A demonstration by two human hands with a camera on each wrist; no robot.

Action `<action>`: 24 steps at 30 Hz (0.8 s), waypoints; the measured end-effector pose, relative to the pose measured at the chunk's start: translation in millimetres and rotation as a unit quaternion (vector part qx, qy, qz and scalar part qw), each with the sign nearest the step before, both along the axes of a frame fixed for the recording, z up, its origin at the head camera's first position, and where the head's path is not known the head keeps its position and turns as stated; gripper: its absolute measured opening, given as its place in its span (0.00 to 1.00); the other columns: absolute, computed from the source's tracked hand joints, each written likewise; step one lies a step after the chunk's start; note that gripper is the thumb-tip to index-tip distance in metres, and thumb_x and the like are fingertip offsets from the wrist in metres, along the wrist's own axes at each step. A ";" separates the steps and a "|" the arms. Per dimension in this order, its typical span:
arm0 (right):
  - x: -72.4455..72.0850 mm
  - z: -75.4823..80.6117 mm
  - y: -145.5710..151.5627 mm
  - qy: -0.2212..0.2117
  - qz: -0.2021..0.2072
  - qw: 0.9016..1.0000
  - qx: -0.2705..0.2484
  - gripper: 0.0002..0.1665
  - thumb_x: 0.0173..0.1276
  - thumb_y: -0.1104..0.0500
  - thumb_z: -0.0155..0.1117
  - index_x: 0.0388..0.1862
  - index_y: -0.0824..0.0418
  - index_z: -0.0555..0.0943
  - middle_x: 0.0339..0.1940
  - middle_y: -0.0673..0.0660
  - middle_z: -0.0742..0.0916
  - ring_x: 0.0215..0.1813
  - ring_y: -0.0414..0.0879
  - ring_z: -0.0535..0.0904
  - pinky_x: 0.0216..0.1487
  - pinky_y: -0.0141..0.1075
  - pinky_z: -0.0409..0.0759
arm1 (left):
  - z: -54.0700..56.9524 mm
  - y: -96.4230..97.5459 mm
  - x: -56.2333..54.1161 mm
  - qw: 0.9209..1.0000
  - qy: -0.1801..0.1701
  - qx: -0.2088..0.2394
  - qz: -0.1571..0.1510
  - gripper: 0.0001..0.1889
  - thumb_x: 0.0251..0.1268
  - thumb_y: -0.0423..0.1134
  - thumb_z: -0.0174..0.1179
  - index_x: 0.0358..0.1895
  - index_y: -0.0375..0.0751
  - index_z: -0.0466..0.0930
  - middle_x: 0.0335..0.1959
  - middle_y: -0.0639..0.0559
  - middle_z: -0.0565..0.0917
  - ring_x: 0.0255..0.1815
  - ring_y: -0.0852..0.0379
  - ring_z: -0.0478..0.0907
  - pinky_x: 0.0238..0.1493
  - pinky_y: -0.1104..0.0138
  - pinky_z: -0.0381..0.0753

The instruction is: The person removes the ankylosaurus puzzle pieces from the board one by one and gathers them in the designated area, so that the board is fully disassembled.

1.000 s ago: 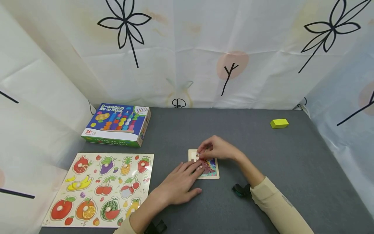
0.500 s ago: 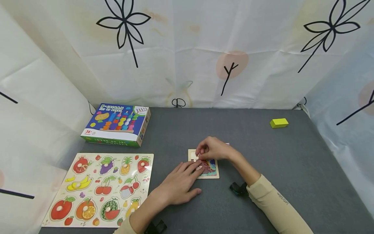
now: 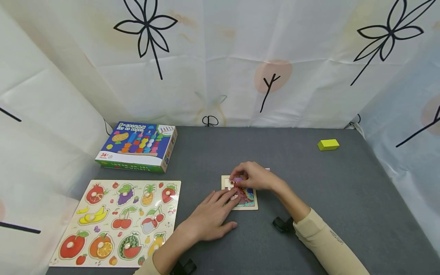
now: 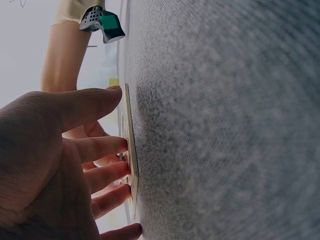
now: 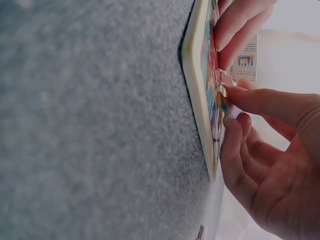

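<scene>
Far left on your grey surface (image 3: pixel 309 183) lies the fruit peg board (image 3: pixel 120 221), with the blue toy box (image 3: pixel 137 146) just behind it. Your left hand (image 3: pixel 211 214) lies flat, fingers straight, pressing the near left edge of the small jigsaw tray (image 3: pixel 252 206) at the middle. Your right hand (image 3: pixel 252 176) hovers over the tray's far side, pinching a puzzle piece (image 5: pixel 223 102) against it; only the right wrist view shows that pinch. A loose piece (image 3: pixel 267 169) peeks out behind your knuckles. Far right sits the yellow block (image 3: pixel 328 144).
</scene>
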State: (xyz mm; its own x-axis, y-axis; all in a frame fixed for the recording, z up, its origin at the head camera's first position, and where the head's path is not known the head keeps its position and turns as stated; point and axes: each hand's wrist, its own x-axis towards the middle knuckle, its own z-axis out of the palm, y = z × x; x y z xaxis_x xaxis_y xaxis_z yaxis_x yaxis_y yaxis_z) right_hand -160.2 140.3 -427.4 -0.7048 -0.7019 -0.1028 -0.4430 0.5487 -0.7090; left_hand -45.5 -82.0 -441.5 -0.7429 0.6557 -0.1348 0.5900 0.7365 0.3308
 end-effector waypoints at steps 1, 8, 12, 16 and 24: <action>0.2 0.1 0.7 -0.001 0.000 1.000 -0.004 0.09 0.75 0.64 0.71 0.51 0.60 0.91 0.42 0.57 0.90 0.29 0.38 0.77 0.36 0.30 0.77 | 0.6 0.0 0.0 1.000 0.000 0.002 0.000 0.38 0.80 0.58 0.61 0.86 0.48 0.64 0.89 0.51 0.62 0.89 0.47 0.59 0.86 0.41 0.64; 1.6 -0.3 5.4 0.005 -0.013 1.000 -0.016 0.08 0.77 0.62 0.71 0.51 0.59 0.91 0.39 0.53 0.93 0.34 0.36 0.80 0.38 0.30 0.79 | 2.6 -0.5 1.0 1.000 -0.004 0.006 -0.001 0.38 0.81 0.57 0.61 0.86 0.47 0.63 0.89 0.50 0.61 0.89 0.46 0.59 0.86 0.40 0.64; 3.0 1.3 8.0 -0.009 -0.019 0.999 -0.028 0.08 0.78 0.61 0.70 0.51 0.59 0.91 0.40 0.53 0.93 0.35 0.38 0.84 0.38 0.30 0.81 | 2.4 -0.7 1.4 1.000 -0.007 0.007 0.001 0.38 0.81 0.58 0.61 0.86 0.47 0.63 0.90 0.50 0.60 0.90 0.46 0.58 0.86 0.40 0.64; 2.8 3.1 13.8 -0.032 -0.026 0.998 -0.052 0.09 0.79 0.62 0.69 0.53 0.60 0.90 0.44 0.56 0.93 0.40 0.45 0.90 0.40 0.31 0.84 | 1.0 -0.5 1.7 1.000 -0.006 0.002 0.002 0.38 0.81 0.58 0.61 0.86 0.48 0.64 0.90 0.51 0.59 0.90 0.46 0.58 0.87 0.41 0.63; 0.1 7.3 38.4 -0.090 -0.035 0.990 -0.098 0.12 0.79 0.64 0.68 0.57 0.67 0.88 0.47 0.64 0.91 0.44 0.56 0.92 0.42 0.42 0.91 | -1.2 0.6 1.1 1.000 -0.006 -0.005 0.006 0.39 0.81 0.60 0.60 0.87 0.50 0.62 0.91 0.52 0.58 0.91 0.47 0.57 0.88 0.42 0.62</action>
